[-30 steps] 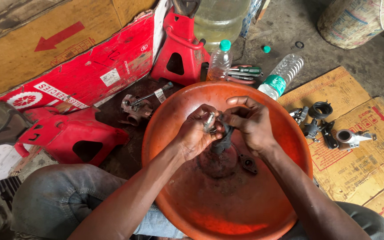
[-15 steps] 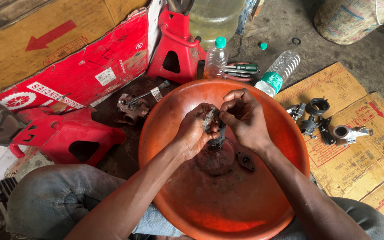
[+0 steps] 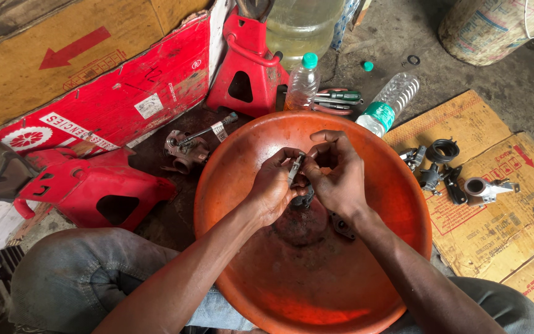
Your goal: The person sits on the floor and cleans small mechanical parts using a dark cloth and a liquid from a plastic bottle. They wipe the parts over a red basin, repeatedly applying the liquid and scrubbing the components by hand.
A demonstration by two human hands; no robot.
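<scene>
At the far left a red plastic panel [image 3: 88,185] lies on the ground, with a grimy carburettor body [image 3: 183,151] just beyond the rim of the orange basin [image 3: 248,278]. Over the basin's middle, the left hand [image 3: 273,188] closes its fingers [image 3: 282,162] around a small metal part [image 3: 294,168], which sits upright between thumb and fingertips. It looks light, rigid and probably oily, so a pinch on its sides near the base seems the surest hold. The right hand [image 3: 338,176] curls in against it, fingertips touching the part's upper end, pinched nearly shut. To the right, dark fittings [image 3: 446,167] rest on cardboard [image 3: 495,229].
</scene>
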